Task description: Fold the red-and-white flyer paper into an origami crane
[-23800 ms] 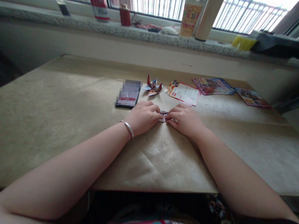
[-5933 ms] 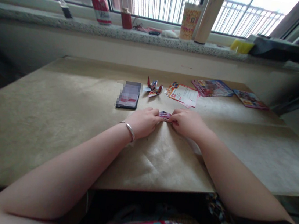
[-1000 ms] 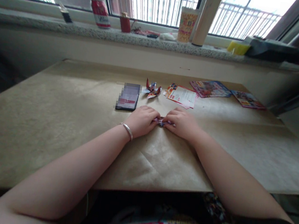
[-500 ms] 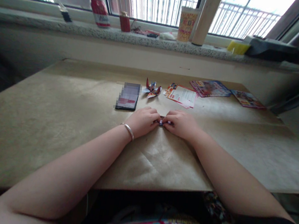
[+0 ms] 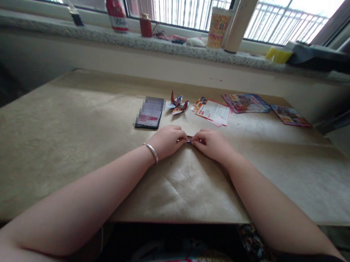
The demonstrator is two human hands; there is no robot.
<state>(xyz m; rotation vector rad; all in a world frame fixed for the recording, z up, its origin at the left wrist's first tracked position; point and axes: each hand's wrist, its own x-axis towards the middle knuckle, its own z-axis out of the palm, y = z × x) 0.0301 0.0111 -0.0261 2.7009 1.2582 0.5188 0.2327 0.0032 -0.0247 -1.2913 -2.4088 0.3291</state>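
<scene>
A small folded piece of printed paper (image 5: 189, 140) lies between my hands on the table, mostly covered by fingers. My left hand (image 5: 169, 140), with a silver bangle at the wrist, pinches its left end. From the other side, my right hand (image 5: 212, 144) pinches the right end, thumb and fingers together. Just beyond my hands stand folded paper shapes (image 5: 178, 105) with pointed, upturned tips. A phone (image 5: 150, 113) lies flat to the left of them.
Printed sheets (image 5: 213, 111) lie right of the folded shapes, with colourful leaflets (image 5: 246, 103) and another leaflet (image 5: 289, 116) farther right. The windowsill (image 5: 173, 49) holds a red can (image 5: 117, 15), a red bottle (image 5: 146, 26), a patterned cup (image 5: 218, 28) and a yellow object (image 5: 278, 55).
The paper between my fingers now looks narrower and flatter. My fingertips have shifted slightly on it; the other things on the table have stayed put.
</scene>
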